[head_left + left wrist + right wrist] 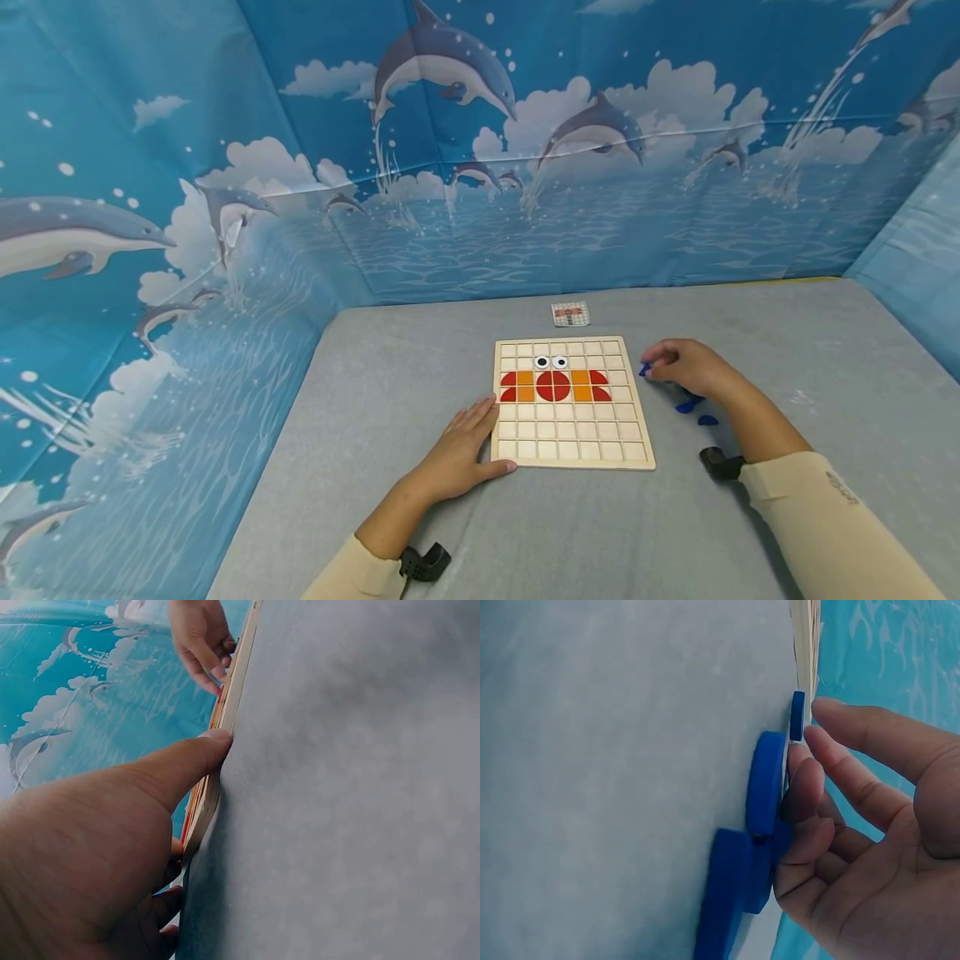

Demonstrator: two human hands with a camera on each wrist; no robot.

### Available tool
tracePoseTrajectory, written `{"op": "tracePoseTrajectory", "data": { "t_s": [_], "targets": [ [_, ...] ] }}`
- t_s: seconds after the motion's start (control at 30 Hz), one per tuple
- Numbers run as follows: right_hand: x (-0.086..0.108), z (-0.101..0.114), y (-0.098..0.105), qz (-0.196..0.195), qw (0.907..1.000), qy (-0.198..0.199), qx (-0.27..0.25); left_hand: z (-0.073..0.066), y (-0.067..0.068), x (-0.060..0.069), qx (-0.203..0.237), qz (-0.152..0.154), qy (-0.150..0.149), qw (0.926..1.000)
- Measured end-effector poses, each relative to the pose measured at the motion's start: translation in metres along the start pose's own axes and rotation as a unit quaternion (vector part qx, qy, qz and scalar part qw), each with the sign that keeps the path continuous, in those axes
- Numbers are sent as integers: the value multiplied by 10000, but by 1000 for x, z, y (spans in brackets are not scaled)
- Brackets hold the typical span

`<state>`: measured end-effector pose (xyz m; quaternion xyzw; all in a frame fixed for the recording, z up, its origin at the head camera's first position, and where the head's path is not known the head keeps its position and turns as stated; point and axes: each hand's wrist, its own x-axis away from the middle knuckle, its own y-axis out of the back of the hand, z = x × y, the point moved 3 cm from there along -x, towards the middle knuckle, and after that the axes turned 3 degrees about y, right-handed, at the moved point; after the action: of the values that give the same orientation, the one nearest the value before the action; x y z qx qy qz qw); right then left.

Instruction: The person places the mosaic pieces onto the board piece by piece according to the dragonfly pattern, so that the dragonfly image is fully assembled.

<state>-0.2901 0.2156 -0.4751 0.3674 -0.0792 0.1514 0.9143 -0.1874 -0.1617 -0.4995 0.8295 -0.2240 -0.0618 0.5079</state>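
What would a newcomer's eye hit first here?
Probably the blue dolphin backdrop, behind and left of the grey table. Next, the pale gridded board on the table, with red pieces, orange pieces and two cartoon eyes toward its far side. Right of it, the right hand is at a small blue piece.

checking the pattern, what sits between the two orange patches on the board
A red circle sits between the orange patches, in the head view.
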Motion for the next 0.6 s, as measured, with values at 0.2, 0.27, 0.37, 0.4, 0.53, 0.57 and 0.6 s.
{"op": "tracePoseTrajectory", "data": {
  "t_s": [0.2, 0.27, 0.37, 0.4, 0.53, 0.57, 0.6],
  "targets": [
    [-4, 2, -3, -27, 9998, 21, 217, 1, -1, -1, -39, -9, 11, 10000],
    [-6, 2, -4, -48, 9996, 26, 282, 1, -1, -1, -39, 8, 39, 10000],
    [-8, 2, -5, -67, 9993, 34, 366, 1, -1, 0, -32, 21, 60, 10000],
    [-8, 1, -5, -67, 9992, 32, 382, 1, -1, 0, -32, 24, 60, 10000],
    [-8, 2, -5, -50, 9990, 53, 432, 0, -1, -1, -45, 19, 47, 10000],
    [-8, 2, -5, -49, 9990, 64, 433, 0, -1, -1, -43, 21, 51, 10000],
    [-8, 2, -4, -52, 9990, 76, 440, 0, -1, 0, -43, 25, 58, 10000]
  ]
}}
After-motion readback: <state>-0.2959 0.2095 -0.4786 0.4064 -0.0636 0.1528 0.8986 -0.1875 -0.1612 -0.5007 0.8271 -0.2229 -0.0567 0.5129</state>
